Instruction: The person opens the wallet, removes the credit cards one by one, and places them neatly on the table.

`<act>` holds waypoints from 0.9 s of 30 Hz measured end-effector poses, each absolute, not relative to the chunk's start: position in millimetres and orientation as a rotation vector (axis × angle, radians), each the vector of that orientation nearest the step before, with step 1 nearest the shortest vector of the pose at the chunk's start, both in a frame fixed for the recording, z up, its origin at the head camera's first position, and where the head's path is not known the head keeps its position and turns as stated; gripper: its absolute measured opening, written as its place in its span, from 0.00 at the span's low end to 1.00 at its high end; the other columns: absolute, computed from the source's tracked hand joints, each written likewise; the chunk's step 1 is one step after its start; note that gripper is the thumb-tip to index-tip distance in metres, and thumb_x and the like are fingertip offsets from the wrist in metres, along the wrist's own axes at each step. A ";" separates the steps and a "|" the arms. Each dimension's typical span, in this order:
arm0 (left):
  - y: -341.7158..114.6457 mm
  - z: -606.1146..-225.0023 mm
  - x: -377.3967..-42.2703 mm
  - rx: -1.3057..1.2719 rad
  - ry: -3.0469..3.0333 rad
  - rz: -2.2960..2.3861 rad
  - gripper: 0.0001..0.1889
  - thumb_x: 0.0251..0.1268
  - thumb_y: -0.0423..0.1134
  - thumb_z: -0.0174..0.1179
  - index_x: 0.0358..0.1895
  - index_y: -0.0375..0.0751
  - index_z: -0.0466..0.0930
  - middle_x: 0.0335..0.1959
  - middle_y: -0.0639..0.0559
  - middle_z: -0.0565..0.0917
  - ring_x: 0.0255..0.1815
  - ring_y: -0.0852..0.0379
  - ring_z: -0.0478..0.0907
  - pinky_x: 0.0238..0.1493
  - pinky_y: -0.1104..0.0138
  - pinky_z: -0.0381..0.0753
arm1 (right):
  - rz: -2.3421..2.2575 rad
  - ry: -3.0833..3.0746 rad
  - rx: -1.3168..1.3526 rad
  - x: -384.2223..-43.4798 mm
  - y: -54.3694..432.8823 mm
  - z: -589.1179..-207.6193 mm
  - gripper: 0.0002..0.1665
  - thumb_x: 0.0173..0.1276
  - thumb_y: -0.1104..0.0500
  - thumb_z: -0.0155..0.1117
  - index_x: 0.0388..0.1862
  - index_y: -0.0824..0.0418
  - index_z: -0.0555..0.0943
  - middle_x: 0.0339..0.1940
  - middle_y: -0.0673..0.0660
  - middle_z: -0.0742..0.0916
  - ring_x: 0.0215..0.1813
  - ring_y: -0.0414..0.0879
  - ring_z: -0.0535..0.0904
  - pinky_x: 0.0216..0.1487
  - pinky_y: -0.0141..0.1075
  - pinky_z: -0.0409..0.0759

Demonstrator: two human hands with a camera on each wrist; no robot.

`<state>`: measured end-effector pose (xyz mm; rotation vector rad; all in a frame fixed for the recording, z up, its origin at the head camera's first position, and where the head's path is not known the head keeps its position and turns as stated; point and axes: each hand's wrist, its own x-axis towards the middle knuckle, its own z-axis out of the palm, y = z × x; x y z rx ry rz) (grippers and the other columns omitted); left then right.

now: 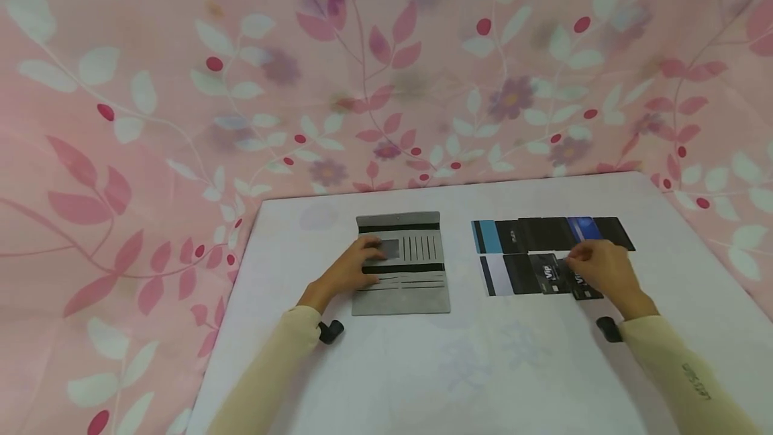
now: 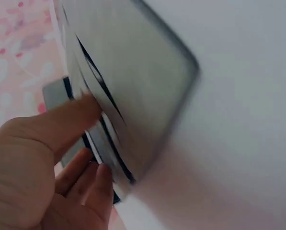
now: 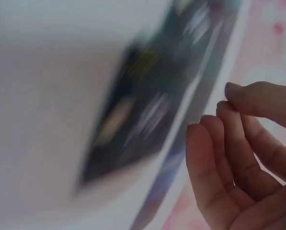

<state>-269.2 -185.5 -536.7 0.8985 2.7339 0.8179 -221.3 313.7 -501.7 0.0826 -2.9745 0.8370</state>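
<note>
My left hand (image 1: 345,271) rests at the left side of an unfolded grey wallet (image 1: 417,299), which lies flat with its card slots and a window pocket facing up. In the left wrist view the thumb (image 2: 80,112) lies over the slots, the other fingers low along the wallet's edge. My right hand (image 1: 606,272) hovers by the right end of the lower card row, fingertips over a black VIP card (image 1: 588,291). Bent fingers (image 3: 200,158) and thumb come close together in the right wrist view, with no card visible between them. Another VIP card (image 1: 548,274) overlaps its neighbour.
Two rows of overlapping cards lie right of the wallet. The upper row includes a light-blue card (image 1: 490,237) and a blue card (image 1: 581,228); the lower begins with a pale striped card (image 1: 498,276). A white table (image 1: 447,368) meets a pink floral cloth (image 1: 374,119) behind.
</note>
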 end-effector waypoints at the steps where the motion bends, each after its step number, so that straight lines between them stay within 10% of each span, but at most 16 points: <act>1: -184.2 -535.9 -265.6 0.925 2.744 0.786 0.21 0.57 0.36 0.71 0.54 0.39 0.81 0.64 0.43 0.69 0.67 0.46 0.64 0.67 0.54 0.71 | 0.844 -2.952 0.149 -224.9 295.8 -499.0 0.08 0.59 0.61 0.71 0.31 0.67 0.84 0.24 0.54 0.85 0.27 0.49 0.79 0.24 0.39 0.79; 5: -179.6 -531.1 -251.0 0.922 2.801 0.656 0.15 0.63 0.45 0.67 0.49 0.42 0.85 0.51 0.50 0.76 0.55 0.52 0.70 0.57 0.60 0.78 | 0.986 -2.952 0.438 -239.1 216.4 -488.2 0.04 0.63 0.62 0.69 0.35 0.63 0.86 0.28 0.50 0.86 0.31 0.45 0.80 0.30 0.38 0.82; 11: -176.0 -527.2 -237.9 0.707 2.819 0.513 0.30 0.42 0.57 0.77 0.47 0.44 0.82 0.45 0.56 0.75 0.49 0.57 0.69 0.51 0.64 0.80 | 1.183 -2.940 0.927 -261.8 110.4 -489.0 0.06 0.66 0.65 0.65 0.39 0.62 0.87 0.36 0.48 0.88 0.40 0.44 0.82 0.44 0.40 0.86; 27: -164.0 -526.6 -227.8 0.819 2.972 0.361 0.30 0.37 0.55 0.80 0.34 0.46 0.69 0.38 0.53 0.70 0.43 0.53 0.65 0.36 0.64 0.71 | 1.091 -3.434 1.427 -309.0 38.0 -506.7 0.11 0.59 0.66 0.67 0.19 0.55 0.88 0.15 0.45 0.78 0.21 0.37 0.68 0.22 0.28 0.71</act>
